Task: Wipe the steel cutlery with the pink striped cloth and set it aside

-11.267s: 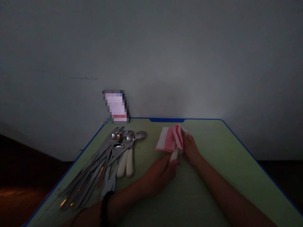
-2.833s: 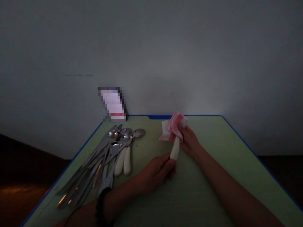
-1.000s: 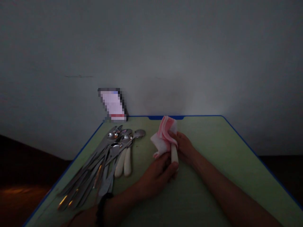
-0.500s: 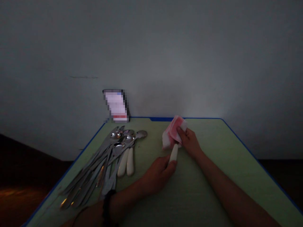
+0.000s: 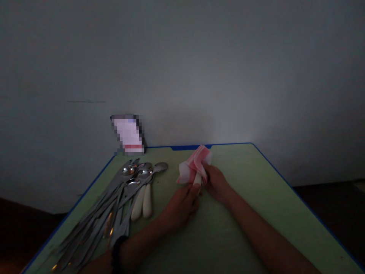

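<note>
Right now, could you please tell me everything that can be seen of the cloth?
The cloth is pink and white, soft-looking, folded and creased. It covers the far end of a pale handle; what lies inside is hidden. The right hand grips its right side, while the left hand holds the handle close below. Whether it touches the green table is unclear.

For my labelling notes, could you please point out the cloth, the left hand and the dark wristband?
Cloth (image 5: 195, 165): head view, its pink folds.
Left hand (image 5: 180, 206): head view, its back.
Dark wristband (image 5: 116, 253): head view, its visible middle.
</note>
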Demonstrator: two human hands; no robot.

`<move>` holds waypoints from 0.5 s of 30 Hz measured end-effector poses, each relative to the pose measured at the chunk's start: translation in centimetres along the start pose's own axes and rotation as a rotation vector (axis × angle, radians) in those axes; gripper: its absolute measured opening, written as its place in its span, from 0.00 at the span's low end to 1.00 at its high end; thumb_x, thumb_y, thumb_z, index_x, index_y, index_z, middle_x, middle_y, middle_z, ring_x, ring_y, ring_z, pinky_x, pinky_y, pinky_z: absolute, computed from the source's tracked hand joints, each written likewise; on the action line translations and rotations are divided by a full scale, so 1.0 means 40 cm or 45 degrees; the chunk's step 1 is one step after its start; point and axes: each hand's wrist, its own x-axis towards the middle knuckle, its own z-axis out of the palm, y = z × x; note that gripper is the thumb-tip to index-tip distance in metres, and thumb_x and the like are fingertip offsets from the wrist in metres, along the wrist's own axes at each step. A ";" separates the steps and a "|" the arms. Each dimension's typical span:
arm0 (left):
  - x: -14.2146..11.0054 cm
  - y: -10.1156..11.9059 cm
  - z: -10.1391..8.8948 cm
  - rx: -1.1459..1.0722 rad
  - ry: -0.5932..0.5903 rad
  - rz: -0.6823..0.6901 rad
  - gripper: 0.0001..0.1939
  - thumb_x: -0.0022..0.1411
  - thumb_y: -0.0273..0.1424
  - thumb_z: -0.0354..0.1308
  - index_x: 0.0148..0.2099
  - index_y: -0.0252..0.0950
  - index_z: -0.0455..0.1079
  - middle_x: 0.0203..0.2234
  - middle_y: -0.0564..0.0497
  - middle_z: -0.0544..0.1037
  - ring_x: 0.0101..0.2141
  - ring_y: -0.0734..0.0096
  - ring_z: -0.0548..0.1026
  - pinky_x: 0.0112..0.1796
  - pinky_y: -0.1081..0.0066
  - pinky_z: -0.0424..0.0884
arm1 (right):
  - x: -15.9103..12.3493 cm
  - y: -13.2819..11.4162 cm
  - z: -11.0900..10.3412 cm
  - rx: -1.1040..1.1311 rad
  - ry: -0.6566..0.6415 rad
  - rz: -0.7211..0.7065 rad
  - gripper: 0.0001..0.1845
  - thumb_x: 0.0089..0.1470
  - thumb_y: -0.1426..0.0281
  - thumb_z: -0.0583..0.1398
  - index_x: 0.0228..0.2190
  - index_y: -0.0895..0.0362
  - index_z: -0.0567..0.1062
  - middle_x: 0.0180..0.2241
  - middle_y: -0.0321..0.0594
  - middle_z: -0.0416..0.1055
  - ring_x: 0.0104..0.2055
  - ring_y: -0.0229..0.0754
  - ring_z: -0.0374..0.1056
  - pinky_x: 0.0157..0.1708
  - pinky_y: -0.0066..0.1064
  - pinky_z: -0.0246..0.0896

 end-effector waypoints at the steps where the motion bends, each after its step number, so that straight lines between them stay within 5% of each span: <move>1: 0.002 -0.001 -0.003 0.012 0.001 -0.044 0.21 0.62 0.49 0.35 0.34 0.38 0.56 0.15 0.61 0.55 0.13 0.79 0.55 0.12 0.78 0.52 | 0.003 -0.004 -0.002 0.052 0.003 0.010 0.15 0.42 0.59 0.61 0.21 0.59 0.69 0.17 0.32 0.64 0.19 0.32 0.56 0.18 0.26 0.51; 7: 0.003 0.017 -0.003 0.439 0.050 0.018 0.23 0.62 0.47 0.39 0.27 0.36 0.60 0.17 0.57 0.64 0.17 0.76 0.62 0.18 0.76 0.57 | 0.022 -0.011 -0.012 0.246 0.184 -0.036 0.09 0.41 0.66 0.62 0.24 0.59 0.70 0.19 0.32 0.66 0.20 0.32 0.58 0.21 0.24 0.56; 10: -0.001 0.033 0.001 0.657 0.067 0.096 0.24 0.63 0.45 0.38 0.24 0.36 0.62 0.17 0.55 0.67 0.20 0.74 0.66 0.24 0.75 0.60 | 0.017 -0.014 -0.004 0.258 0.100 -0.087 0.14 0.43 0.61 0.62 0.29 0.58 0.70 0.22 0.32 0.68 0.21 0.33 0.60 0.21 0.25 0.58; 15: -0.008 0.035 -0.002 0.614 -0.037 -0.043 0.27 0.62 0.48 0.36 0.22 0.36 0.62 0.11 0.55 0.66 0.16 0.74 0.67 0.24 0.74 0.63 | 0.015 -0.017 0.014 0.217 -0.069 -0.096 0.18 0.43 0.56 0.62 0.29 0.57 0.68 0.22 0.33 0.68 0.22 0.35 0.62 0.22 0.27 0.59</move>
